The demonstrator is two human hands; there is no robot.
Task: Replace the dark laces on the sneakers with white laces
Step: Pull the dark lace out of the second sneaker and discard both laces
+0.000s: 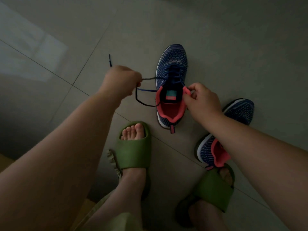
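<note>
A blue knit sneaker [171, 64] with a coral lining stands upright on the floor, toe pointing away. Its dark lace [146, 90] runs from the eyelets out to the left. My left hand [121, 82] grips that lace in a fist, and the lace's free end sticks up above the fist. My right hand [201, 99] pinches the coral collar at the sneaker's right side. A second, matching sneaker [236, 114] lies on its side to the right, partly hidden under my right forearm. No white lace is in view.
The floor [216, 39] is grey tile with dark grout lines. My two feet in green slides, the left slide [133, 147] and the right slide [215, 189], stand just in front of the sneakers. The room is dim.
</note>
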